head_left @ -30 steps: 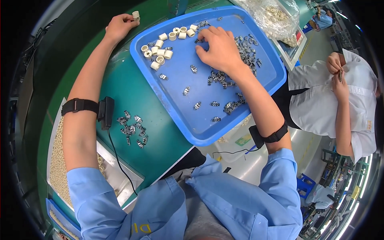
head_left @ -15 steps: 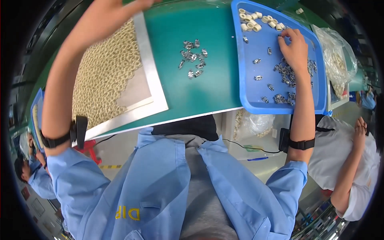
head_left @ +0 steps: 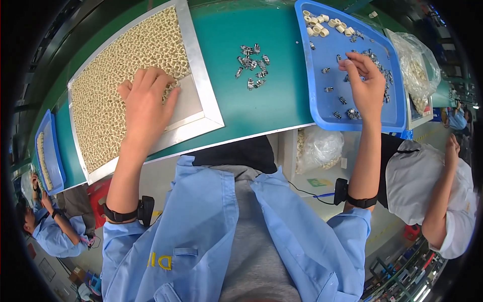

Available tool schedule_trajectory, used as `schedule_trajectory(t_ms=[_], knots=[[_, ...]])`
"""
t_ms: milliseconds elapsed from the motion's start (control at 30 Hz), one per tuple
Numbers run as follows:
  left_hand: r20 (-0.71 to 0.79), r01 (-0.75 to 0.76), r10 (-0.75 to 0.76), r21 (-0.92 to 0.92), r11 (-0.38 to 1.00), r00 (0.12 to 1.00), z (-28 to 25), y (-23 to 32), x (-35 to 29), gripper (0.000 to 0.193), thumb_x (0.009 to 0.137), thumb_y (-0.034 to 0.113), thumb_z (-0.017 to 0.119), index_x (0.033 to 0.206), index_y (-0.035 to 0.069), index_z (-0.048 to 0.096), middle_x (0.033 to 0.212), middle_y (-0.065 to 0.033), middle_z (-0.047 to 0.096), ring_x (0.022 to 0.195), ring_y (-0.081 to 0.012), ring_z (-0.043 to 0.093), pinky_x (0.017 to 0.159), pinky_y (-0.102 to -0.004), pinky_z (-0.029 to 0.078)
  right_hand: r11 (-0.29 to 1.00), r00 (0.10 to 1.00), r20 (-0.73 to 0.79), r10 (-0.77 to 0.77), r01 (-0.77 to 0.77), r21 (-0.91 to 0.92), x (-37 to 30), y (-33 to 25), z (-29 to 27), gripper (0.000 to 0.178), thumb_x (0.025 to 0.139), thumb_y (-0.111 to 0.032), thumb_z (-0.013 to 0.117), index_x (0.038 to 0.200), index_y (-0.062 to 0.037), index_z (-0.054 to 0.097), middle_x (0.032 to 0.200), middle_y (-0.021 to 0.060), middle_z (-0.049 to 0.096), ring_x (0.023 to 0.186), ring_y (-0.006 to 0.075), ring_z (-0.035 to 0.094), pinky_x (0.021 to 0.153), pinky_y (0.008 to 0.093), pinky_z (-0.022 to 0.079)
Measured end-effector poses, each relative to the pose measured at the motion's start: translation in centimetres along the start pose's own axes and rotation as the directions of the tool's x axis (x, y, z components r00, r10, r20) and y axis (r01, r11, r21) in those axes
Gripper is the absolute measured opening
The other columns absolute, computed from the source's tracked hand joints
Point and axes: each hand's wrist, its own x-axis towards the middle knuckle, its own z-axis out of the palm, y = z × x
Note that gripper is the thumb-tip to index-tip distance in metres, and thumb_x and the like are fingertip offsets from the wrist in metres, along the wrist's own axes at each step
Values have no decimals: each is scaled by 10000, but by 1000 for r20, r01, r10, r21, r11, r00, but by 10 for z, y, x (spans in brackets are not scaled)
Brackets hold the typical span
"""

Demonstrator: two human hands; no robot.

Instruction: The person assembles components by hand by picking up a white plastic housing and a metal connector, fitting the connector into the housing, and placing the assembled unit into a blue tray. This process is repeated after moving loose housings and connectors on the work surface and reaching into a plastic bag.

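Observation:
My left hand rests palm down on cream ceramic rings, packed close together in a metal-framed tray. Its fingers are bent and somewhat spread, with thumb and index tips by the bare patch at the edge of the rings; no held piece shows. Over the blue tray, my right hand has its thumb and index finger brought together. Whatever lies between those tips is too small to make out. Small shiny metal clips are scattered under and around this hand.
A cluster of metal clips sits on the green table between the trays. Cream tubes fill the blue tray's far left corner. Clear plastic bags stand to the right. Co-workers' arms show at right and far left.
My left hand has come down from beyond the tray's far edge onto the rings. My right hand has shifted slightly nearer to me over the blue tray. The whole view has turned a little.

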Motion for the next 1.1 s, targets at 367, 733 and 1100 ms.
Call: schedule_trajectory(t_ms=[367,733,1100], knots=[[-77,10,-20,-127,992,997,4,14,-1,182,817,107,764,954,65,652,1108,-60,664,1075,-229,599,943,-419,382,834,987,157,-44,-50,549,-54,-60,49,174,865,70,725,1033,23,710,1081,99,696,952,153,663,828,278,536],[-320,-259,28,-707,658,947,-14,69,2,330,787,-105,777,1099,-67,677,1037,-201,722,866,-246,719,737,-311,576,486,953,296,56,-285,826,-82,-110,72,139,838,107,730,966,53,738,896,154,701,753,201,672,675,314,553],[-352,-307,54,-718,624,934,-25,76,9,335,742,-108,779,1064,-75,690,1012,-207,695,855,-285,701,698,-328,568,737,772,-98,-629,631,242,-68,-138,87,240,637,-107,898,769,-33,713,733,60,636,636,225,625,542,334,431]])
